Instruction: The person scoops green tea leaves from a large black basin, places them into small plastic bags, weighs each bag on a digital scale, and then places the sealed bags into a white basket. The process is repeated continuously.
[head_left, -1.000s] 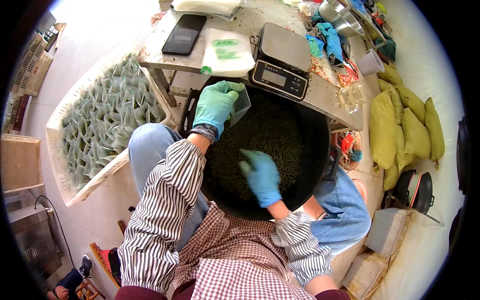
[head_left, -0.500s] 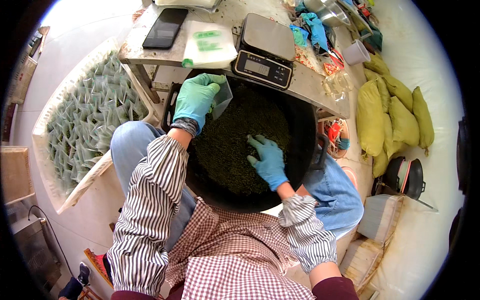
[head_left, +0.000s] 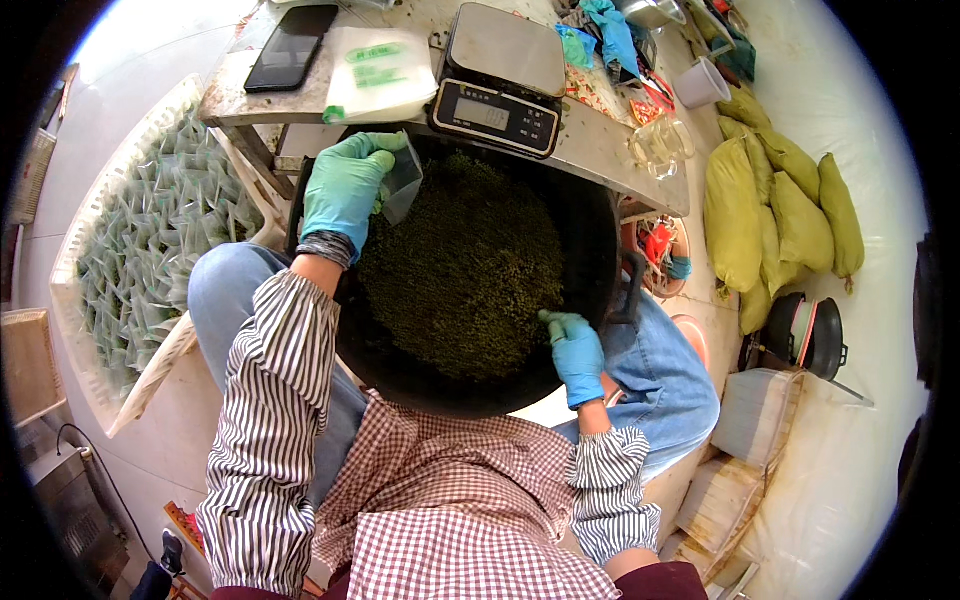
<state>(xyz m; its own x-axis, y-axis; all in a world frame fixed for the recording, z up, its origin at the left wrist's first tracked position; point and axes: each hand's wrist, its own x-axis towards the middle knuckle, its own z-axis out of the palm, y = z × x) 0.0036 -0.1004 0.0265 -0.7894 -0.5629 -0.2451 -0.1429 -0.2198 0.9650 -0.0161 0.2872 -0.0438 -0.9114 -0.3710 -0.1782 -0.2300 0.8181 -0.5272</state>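
A wide black basin [head_left: 590,225] rests on my lap, heaped with dark green loose leaves [head_left: 465,265]. My left hand [head_left: 345,185], in a green glove, holds a small clear pouch [head_left: 402,185] at the basin's far left rim. My right hand [head_left: 575,350], in a blue glove, sits at the near right edge of the leaf heap, fingers curled into the leaves. Whether it holds any leaves I cannot tell. Both forearms wear striped sleeve covers.
A digital scale [head_left: 498,75] stands on the low table [head_left: 590,150] just beyond the basin, with a black phone [head_left: 290,45] and a stack of pouches [head_left: 380,72] beside it. A white tray [head_left: 75,260] of filled pouches lies left. Yellow-green sacks [head_left: 775,210] lie right.
My right hand has moved from the middle of the leaf heap to its near right edge. My left hand stays at the far left rim with the pouch.
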